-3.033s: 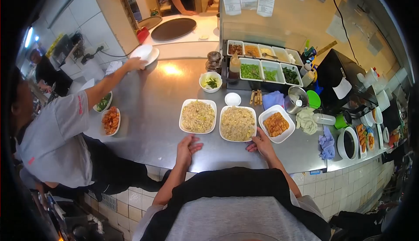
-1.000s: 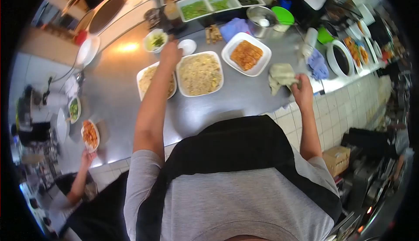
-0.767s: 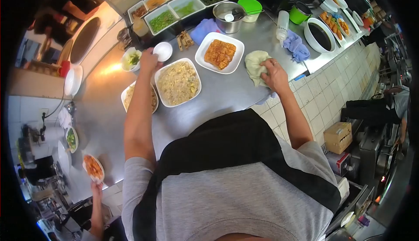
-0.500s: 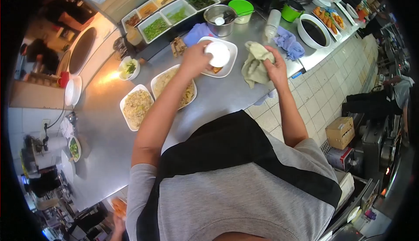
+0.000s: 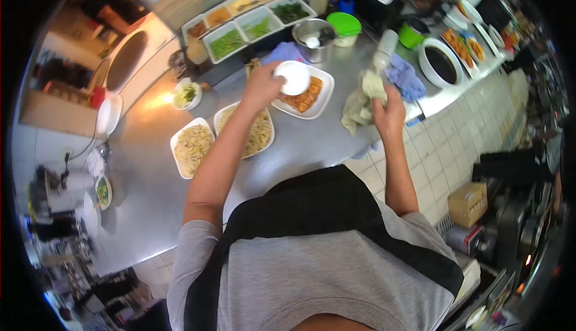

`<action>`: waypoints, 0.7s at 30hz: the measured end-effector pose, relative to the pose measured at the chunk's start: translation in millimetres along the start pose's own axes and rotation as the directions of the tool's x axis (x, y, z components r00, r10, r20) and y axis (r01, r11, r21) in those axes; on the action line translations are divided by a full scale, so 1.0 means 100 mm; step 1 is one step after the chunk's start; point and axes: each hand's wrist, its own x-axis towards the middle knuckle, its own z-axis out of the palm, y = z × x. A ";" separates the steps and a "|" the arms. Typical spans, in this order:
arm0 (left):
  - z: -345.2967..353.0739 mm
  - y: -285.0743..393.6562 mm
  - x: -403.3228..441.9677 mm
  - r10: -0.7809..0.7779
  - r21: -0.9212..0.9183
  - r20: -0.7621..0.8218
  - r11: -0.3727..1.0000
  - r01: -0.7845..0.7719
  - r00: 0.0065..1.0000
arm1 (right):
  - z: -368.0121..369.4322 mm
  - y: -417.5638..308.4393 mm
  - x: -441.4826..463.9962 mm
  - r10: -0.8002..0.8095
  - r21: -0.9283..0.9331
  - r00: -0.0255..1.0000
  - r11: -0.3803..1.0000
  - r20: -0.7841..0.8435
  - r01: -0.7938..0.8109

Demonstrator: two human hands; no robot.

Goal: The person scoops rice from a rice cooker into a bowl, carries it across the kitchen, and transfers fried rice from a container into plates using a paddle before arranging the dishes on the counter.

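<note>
My left hand grips a small round white dish by its edge, above a square white plate with browned, sauced food on it. My right hand is closed on a pale green cloth, lifted partly off the counter. Below my left forearm sits a square dish of fried rice, partly hidden by the arm. A second dish of fried rice stands to its left. A small bowl with greens is behind them.
Trays of chopped toppings line the back, beside a metal pot and a green-lidded tub. A squeeze bottle, a blue cloth and a bowl of dark liquid lie rightward. The steel counter extends left.
My left hand has picked up the small white dish and carried it right, over the plate. My right hand has taken hold of the green cloth. The co-worker with the orange food has left view.
</note>
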 end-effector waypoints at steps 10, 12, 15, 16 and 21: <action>-1.35 -1.57 0.25 -0.225 0.365 -0.458 0.835 0.413 0.860 | 1.18 0.67 0.30 -0.198 -0.357 0.956 0.895 0.218 0.267; -1.36 -1.63 0.19 -0.167 0.386 -0.409 0.859 0.336 0.897 | 1.34 0.76 0.66 -0.147 -0.399 0.980 0.897 0.137 0.190; -1.50 -1.86 0.18 -0.064 0.576 -0.381 0.764 0.291 0.922 | 1.53 0.90 1.16 -0.001 -0.492 0.997 0.870 0.083 0.042; -1.45 -1.60 0.02 0.022 0.616 -0.410 0.744 0.259 0.912 | 1.59 0.93 1.30 0.045 -0.507 0.997 0.862 0.062 -0.008; -1.34 -1.16 -0.56 0.099 0.528 -0.500 0.822 0.212 0.861 | 1.59 1.11 1.80 0.154 -0.507 0.975 0.860 0.158 -0.054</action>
